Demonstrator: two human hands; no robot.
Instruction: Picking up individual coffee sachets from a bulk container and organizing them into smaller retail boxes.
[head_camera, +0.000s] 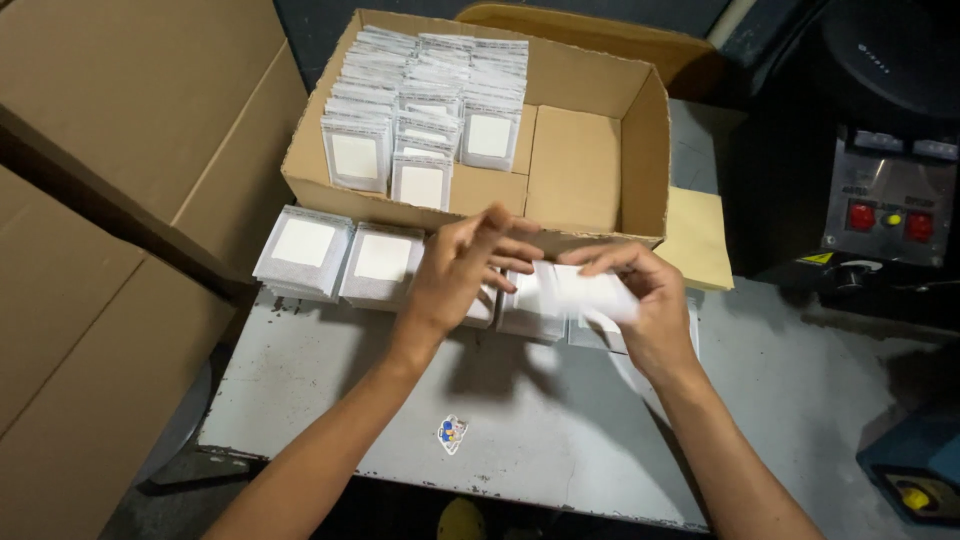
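Right hand (655, 300) grips white packet (585, 290) — left hand (465, 265) touching — cardboard box (590, 170) behind.

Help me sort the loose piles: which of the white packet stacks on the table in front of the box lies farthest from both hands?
The leftmost packet stack, at the table's left edge. The neighbouring stack lies closer to the left hand.

A small white packet (585, 290), blurred, is held flat and roughly level above the grey table, just in front of the cardboard box. The right hand (650, 300) grips its right end with curled fingers. The left hand (465, 270) meets its left end, fingers spread over it.
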